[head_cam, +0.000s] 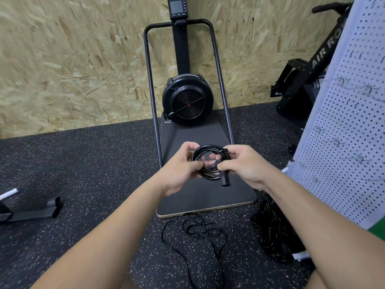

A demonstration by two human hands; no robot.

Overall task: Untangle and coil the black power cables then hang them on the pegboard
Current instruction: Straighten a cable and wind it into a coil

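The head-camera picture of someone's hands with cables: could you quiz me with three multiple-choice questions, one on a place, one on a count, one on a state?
1. Where does the pegboard stand?
A. at the right
B. at the left
C. flat on the floor

2. How many hands hold the coiled cable?
A. none
B. one
C. two

3. What state is the cable on the floor in?
A. hung up
B. loose and tangled
C. neatly coiled

Answers:
1. A, the white perforated board rises along the right edge.
2. C, the left hand and right hand both grip it.
3. B, it sprawls in irregular loops.
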